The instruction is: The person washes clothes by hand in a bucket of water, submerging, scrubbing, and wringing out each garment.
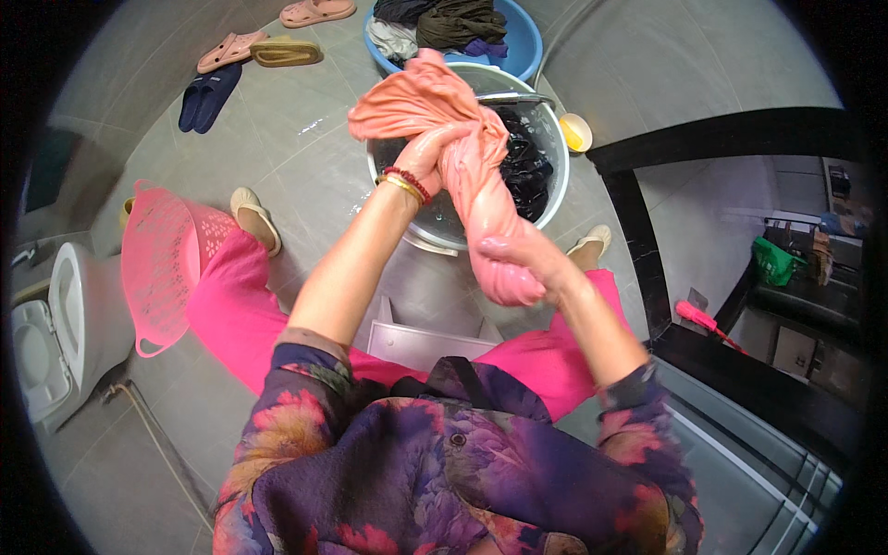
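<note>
A wet salmon-pink cloth garment (482, 190) is twisted into a thick rope between my two hands, above a bucket. My left hand (427, 159) grips its upper part, where a loose bunch fans out beyond the fingers. Lower down and to the right, my right hand (525, 261) is closed round the other end, which bulges below it. Under the garment stands the round pale bucket (561, 176) with a handle, holding water and dark wet clothes (525, 166). What kind of garment I hold cannot be made out.
Behind the bucket is a blue basin (527, 42) of clothes. A pink perforated basket (162, 268) stands left, near a white toilet (83, 314). Slippers (211, 95) lie far left. A small bowl (575, 134) sits right of the bucket; a black frame (638, 240) borders the right.
</note>
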Demonstrator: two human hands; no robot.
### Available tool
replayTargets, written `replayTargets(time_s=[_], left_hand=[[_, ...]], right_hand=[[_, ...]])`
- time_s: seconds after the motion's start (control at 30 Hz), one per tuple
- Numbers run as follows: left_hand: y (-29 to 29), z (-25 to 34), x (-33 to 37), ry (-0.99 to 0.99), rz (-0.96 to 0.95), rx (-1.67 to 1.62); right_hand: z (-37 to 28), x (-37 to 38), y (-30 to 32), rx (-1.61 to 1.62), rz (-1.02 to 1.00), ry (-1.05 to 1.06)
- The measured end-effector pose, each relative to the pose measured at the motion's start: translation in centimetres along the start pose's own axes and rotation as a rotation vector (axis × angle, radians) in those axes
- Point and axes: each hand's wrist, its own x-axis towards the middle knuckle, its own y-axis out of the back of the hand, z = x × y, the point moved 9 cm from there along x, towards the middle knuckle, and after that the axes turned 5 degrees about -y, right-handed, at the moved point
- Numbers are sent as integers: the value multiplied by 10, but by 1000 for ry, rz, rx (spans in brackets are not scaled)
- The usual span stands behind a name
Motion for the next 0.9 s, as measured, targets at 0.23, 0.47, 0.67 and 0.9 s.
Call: replayTargets(time_s=[0.23,0.47,0.67,0.9], left_hand=[[16,-25,8,114,-15,376],[23,-25,10,-29,32,-195],[11,-14,-9,-130,76,-385],[-26,-20,-35,-280,-26,-145]], right_hand=[[10,54,22,-1580,32,-317],[29,35,38,-979,157,44],[122,-6,22,1090,26,-157],[47,-30,119,832,662,515]])
